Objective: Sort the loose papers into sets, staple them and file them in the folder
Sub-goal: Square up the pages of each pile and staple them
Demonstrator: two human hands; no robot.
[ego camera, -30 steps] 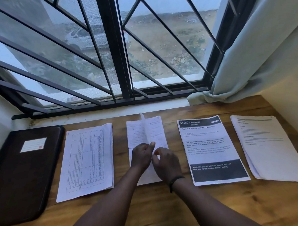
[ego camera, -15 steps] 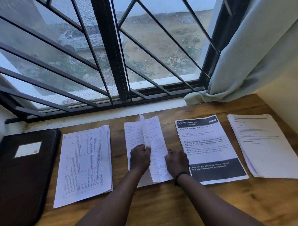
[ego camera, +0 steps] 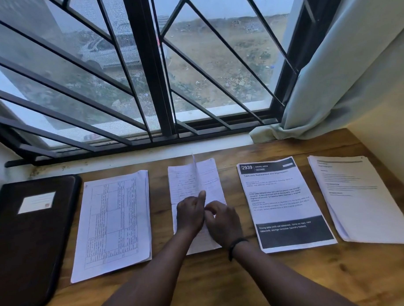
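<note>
On the handwritten sheets (ego camera: pixel 193 187), left hand (ego camera: pixel 190 214) pinches; right hand (ego camera: pixel 223 223) curls.

Wooden desk (ego camera: pixel 224 285) stood under barred window (ego camera: pixel 148 74). Pale curtain (ego camera: pixel 345 74) hung at right. Parked car (ego camera: pixel 106 53) showed outside, blurred, on bare ground.

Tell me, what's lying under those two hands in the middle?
A handwritten paper set lies on the wooden table, one sheet lifted on edge. The left hand and right hand cover its lower middle, so the writing there is hidden.
</note>
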